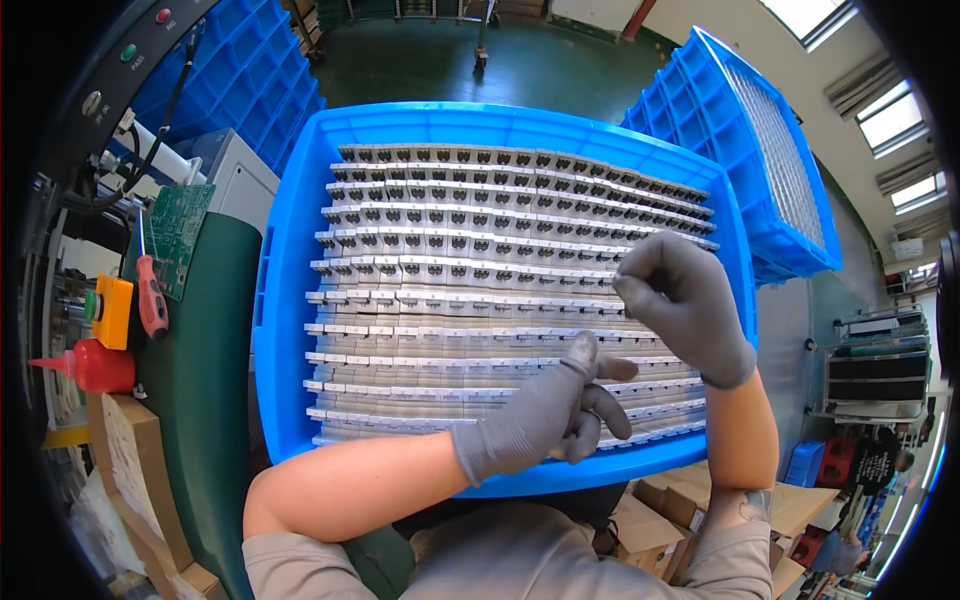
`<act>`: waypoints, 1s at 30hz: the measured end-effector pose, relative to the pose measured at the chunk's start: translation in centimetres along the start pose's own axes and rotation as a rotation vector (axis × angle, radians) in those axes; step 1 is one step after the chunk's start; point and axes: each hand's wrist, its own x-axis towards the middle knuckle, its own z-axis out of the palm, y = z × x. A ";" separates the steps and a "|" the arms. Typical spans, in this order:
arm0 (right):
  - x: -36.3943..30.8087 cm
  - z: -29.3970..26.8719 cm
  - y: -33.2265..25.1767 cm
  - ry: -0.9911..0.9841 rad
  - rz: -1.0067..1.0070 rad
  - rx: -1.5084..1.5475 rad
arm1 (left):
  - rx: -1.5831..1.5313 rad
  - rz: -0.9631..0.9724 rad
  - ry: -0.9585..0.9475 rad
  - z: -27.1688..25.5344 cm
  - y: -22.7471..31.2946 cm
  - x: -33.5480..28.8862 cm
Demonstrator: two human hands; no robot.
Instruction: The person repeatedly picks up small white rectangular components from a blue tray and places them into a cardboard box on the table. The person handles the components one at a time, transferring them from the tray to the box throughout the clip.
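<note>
A big blue plastic crate (283, 300) lies before me, filled with tight rows of white box-shaped electrical modules (450, 308). Black connector sockets show on the modules in the far rows. Over the nearer rows at the right of centre is my left hand (535, 415), in a grey glove. Its thumb and index finger stand apart, the other fingers are loosely bent, and I see nothing held. My right hand (690, 305), gloved too, hovers above the crate's right side with thumb and fingers curled together. Whatever may be between those fingertips cannot be made out.
Left of the crate, a green-topped bench (205, 370) carries a red screwdriver (151, 298), a green circuit board (180, 235), a red squeeze bottle (98, 366) and a yellow button box (112, 312). Another filled blue crate (735, 150) stands far right. Cardboard boxes (650, 525) sit near my body.
</note>
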 end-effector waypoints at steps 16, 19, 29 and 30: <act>3.8 5.3 2.2 -0.098 -0.288 -0.614 | 0.175 0.002 -0.034 0.5 -0.9 -0.1; 4.1 5.8 2.3 -0.116 -0.324 -0.692 | 0.174 0.017 -0.042 0.6 -1.0 -0.2; 4.3 6.4 2.2 -0.161 -0.271 -0.734 | 0.194 0.042 -0.072 0.4 -1.2 -0.2; 4.2 6.3 1.8 -0.138 -0.283 -0.702 | 0.192 0.043 -0.070 0.4 -1.2 -0.3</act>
